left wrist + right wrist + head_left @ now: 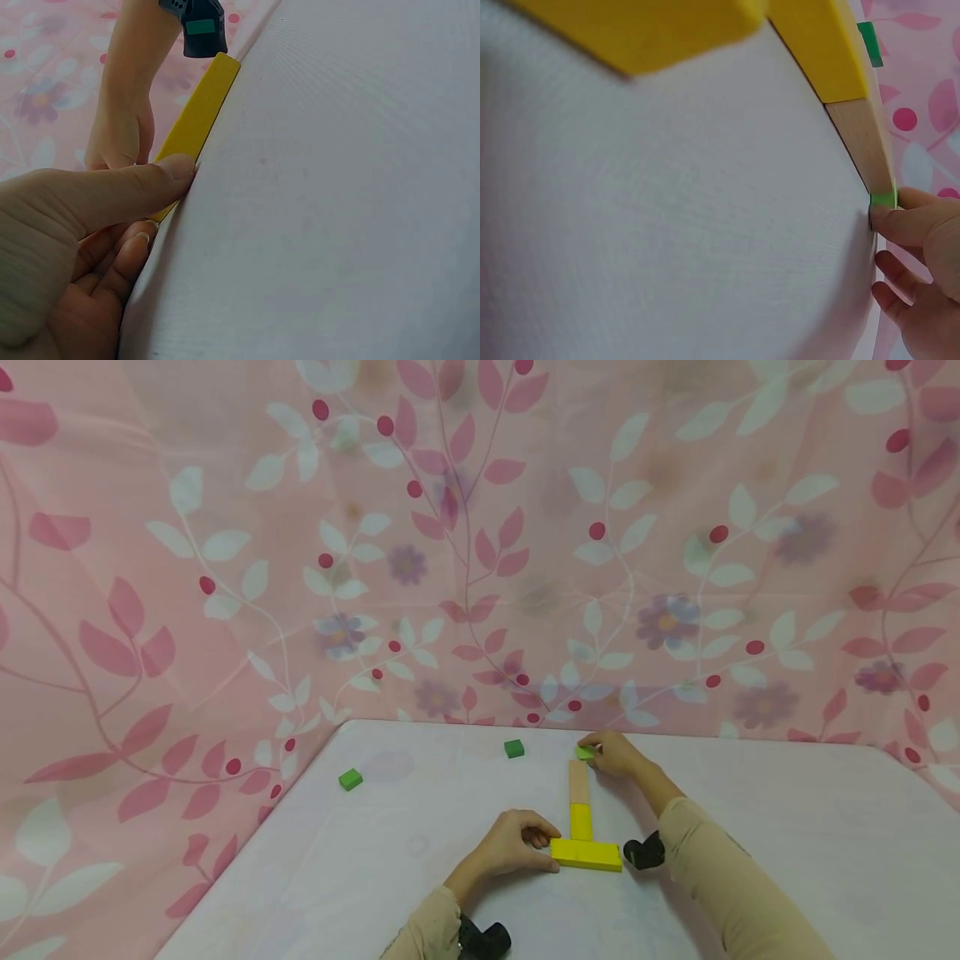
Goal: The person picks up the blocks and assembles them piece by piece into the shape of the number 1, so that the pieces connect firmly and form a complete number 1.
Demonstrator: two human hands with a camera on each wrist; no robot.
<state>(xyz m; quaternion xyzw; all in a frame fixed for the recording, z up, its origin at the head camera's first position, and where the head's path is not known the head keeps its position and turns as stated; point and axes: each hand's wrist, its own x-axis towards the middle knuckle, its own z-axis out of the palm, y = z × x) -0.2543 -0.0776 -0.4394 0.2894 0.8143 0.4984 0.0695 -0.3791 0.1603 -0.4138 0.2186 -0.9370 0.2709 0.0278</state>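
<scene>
1. Right sleeve: nearest the camera, crossing the lower right of the head view above the bench.
2. Left hand: thumb and fingers pinch the left end of the long yellow block, which lies crosswise on the bench.
3. Right hand: thumb and forefinger pinch the light green block at the far end of the tan block.
4. Layout: the short yellow block lies between the long yellow block and the tan block. The back green block and left green block lie apart.
5. Handling (judged): the blocks look wooden; probably light, stiff and not fragile. Painted faces may be slightly slippery.
6. Hold points (judged): grasp the long yellow block by its ends, the light green block by opposite sides. Sideways knocks could misalign the row.
</scene>
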